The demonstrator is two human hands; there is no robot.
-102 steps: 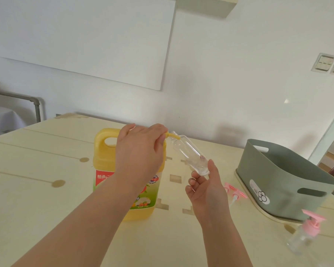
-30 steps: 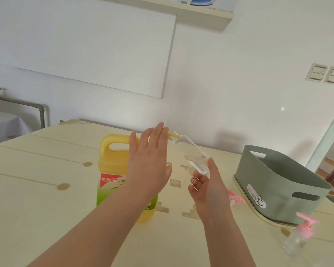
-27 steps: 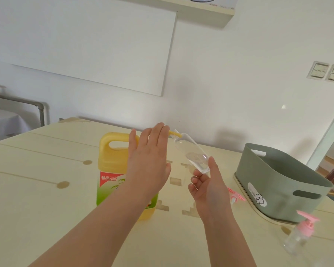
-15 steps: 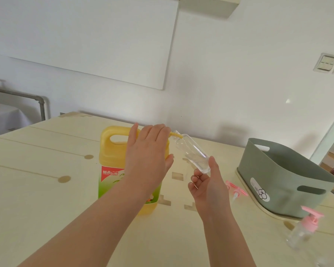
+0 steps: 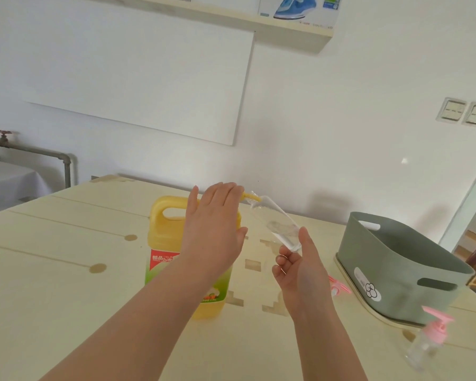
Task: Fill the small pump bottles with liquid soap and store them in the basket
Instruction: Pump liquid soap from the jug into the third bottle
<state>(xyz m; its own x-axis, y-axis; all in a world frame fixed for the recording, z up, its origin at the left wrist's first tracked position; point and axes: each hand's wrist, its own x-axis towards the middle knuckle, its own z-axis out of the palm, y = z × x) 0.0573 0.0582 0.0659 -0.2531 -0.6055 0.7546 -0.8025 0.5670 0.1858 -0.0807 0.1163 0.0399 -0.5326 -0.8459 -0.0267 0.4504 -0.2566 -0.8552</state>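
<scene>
At table centre, filling: left hand (image 5: 213,229), fingers straight, atop jug (image 5: 162,239); right hand (image 5: 300,273) clamps bottle (image 5: 276,224), three o'clock; next, likely press.

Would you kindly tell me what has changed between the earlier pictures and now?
The left hand, curled round the pump of the yellow jug at first, has opened; its straight fingers now lie over the pump. Unchanged: the right hand grips the small bottle tilted at the spout; basket and jug stay put.
</scene>
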